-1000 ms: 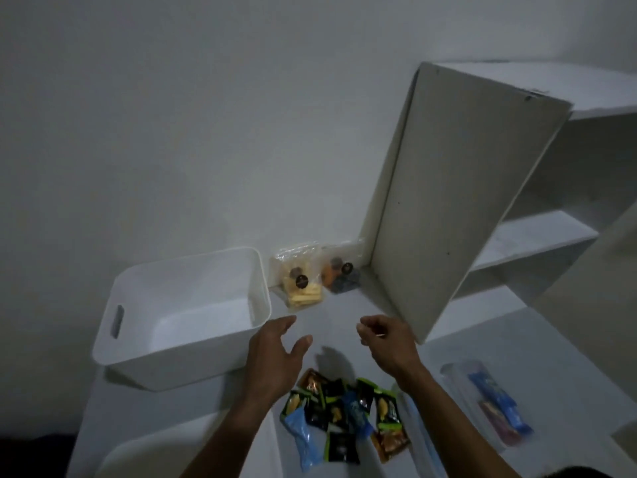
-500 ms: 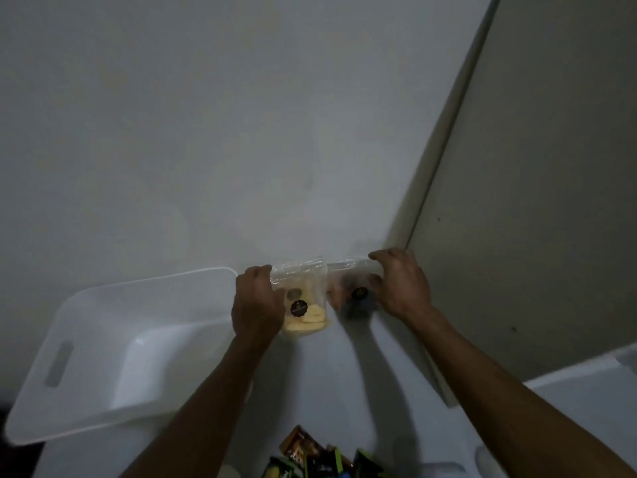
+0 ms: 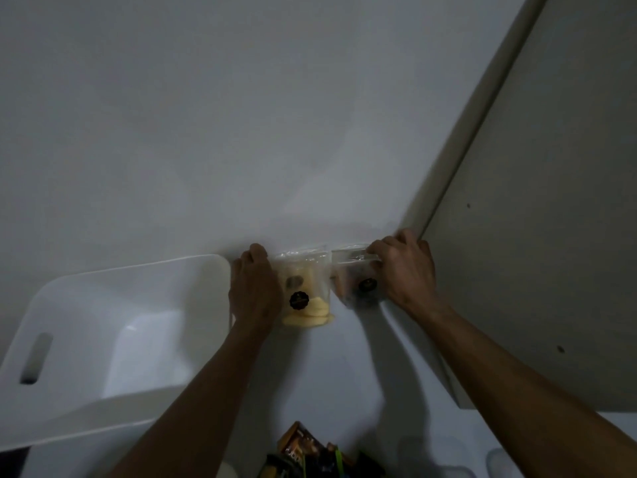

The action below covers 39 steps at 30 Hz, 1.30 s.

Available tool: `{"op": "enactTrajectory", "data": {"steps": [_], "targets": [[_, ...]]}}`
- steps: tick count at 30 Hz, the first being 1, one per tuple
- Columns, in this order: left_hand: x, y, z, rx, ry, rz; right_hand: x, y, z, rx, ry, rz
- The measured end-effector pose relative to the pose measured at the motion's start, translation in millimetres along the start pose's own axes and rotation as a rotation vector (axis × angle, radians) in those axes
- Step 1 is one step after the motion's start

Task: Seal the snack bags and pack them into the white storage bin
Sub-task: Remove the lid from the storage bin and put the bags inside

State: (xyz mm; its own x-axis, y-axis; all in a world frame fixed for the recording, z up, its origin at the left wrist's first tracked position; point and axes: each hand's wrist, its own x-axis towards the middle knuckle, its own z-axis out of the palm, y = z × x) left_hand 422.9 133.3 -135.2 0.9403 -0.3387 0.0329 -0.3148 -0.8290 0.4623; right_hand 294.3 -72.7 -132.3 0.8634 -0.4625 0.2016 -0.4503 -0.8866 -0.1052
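Two clear plastic zip bags stand upright side by side against the white wall at the back of the white table (image 3: 344,374), their long axes vertical and their sealing strips pointing up. The left clear bag of pale yellow snack pieces (image 3: 306,298) carries a round black sticker on its front; the yellow pieces are heaped at its bottom, and its crinkled top edge is blurred. The right clear bag of darker orange-brown snacks (image 3: 355,281) bears the same kind of black sticker and is partly hidden.

The left hand (image 3: 255,291) has its fingers curled round the left edge of the yellow bag, gripping it. The right hand (image 3: 403,267) has its fingers curled over the top right corner of the darker bag, pinching it near the seal.

The white rectangular plastic storage bin (image 3: 103,326), with a slot handle in its near end, sits just left of the left hand. A beige cabinet panel (image 3: 537,236) rises on the right. Small dark foil snack packets (image 3: 303,453) lie at the near edge.
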Motion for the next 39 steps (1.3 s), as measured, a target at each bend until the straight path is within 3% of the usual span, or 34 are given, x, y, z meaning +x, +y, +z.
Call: {"op": "enactTrajectory", "data": {"steps": [20,24,28,32,39], "targets": [[-9,10,3,0.157,-0.14,0.208,4,1,-12,-0.107,-0.191,-0.108],[-15,14,-7,0.057,-0.137,0.254,-1,2,-30,-0.089,-0.225,-0.093],[-23,19,-38,0.076,-0.144,0.303,-7,-4,-71,-0.032,-0.245,-0.076],[-31,29,-87,0.017,-0.019,0.352,-14,-23,-127,-0.035,-0.22,-0.116],[-38,11,-213,-0.133,0.112,0.34,-31,-105,-247,-0.073,-0.138,-0.16]]}}
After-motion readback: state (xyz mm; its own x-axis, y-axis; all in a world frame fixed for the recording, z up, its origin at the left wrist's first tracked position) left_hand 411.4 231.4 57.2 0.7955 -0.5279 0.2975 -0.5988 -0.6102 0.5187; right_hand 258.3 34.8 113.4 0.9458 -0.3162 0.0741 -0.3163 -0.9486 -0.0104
